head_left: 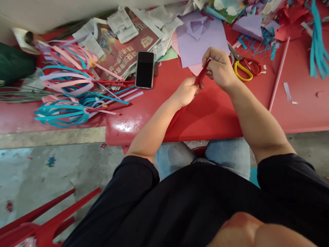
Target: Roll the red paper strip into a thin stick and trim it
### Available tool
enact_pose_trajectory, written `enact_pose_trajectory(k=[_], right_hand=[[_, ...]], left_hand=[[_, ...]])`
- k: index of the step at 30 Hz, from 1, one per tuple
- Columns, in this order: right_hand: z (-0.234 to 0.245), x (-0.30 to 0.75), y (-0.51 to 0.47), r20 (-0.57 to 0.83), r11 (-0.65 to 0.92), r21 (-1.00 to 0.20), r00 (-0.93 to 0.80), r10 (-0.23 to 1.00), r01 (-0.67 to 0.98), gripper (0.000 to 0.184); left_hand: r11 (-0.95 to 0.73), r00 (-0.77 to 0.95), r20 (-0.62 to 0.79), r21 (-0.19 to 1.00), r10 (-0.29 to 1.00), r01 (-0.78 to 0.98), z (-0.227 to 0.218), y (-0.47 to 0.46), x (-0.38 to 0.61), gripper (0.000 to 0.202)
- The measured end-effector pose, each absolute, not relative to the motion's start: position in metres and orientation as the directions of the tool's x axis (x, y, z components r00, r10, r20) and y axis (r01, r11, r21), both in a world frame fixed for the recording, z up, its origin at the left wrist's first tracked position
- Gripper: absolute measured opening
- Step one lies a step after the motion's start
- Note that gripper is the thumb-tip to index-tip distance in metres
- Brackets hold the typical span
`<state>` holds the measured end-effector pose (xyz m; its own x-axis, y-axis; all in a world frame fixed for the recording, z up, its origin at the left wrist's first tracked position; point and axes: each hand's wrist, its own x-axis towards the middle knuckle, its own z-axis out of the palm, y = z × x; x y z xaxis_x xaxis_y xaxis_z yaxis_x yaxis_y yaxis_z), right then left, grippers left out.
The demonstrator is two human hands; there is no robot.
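Note:
A long red paper piece (202, 77), narrow and seemingly rolled or folded, slants between my two hands above the red table. My left hand (187, 92) is closed around its lower part, with the thumb on top. The tail of the red piece runs down past my left wrist toward the table's front edge. Higher up, my right hand (219, 67) pinches the upper end with bent fingers. Just right of my right hand lie scissors (243, 70) with yellow and red handles. Purple paper sheets (203, 43) are spread beyond my hands.
A phone (144, 69) lies left of my hands. Several paper-strip lanterns (66, 82) in pink, blue and purple sit farther left, beside newspapers (122, 25). At right are a thin pink paper stick (279, 73), blue scraps (268, 39) and a blue fringe (318, 44). A red chair (48, 223) stands lower left.

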<state>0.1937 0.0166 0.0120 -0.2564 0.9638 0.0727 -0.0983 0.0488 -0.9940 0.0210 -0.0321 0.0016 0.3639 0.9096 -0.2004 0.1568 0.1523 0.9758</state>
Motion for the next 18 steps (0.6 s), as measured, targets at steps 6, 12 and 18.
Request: enact_pose_trajectory(k=[6, 12, 18], right_hand=[[0.005, 0.196, 0.025, 0.195, 0.203, -0.978, -0.147, 0.97, 0.04, 0.03], [0.005, 0.205, 0.038, 0.105, 0.11, -0.994, 0.133, 0.986, -0.028, 0.041], [0.003, 0.221, 0.049, -0.009, 0.01, -0.996, 0.218, 0.976, -0.088, 0.039]], left_hand=[[-0.191, 0.328, -0.009, 0.798, 0.945, 0.572, -0.002, -0.032, 0.018, 0.019], [-0.306, 0.252, 0.174, 0.587, 0.952, 0.749, -0.007, -0.037, 0.019, 0.029], [-0.453, 0.302, 0.357, 0.487, 0.884, 0.747, -0.016, -0.024, 0.008, 0.009]])
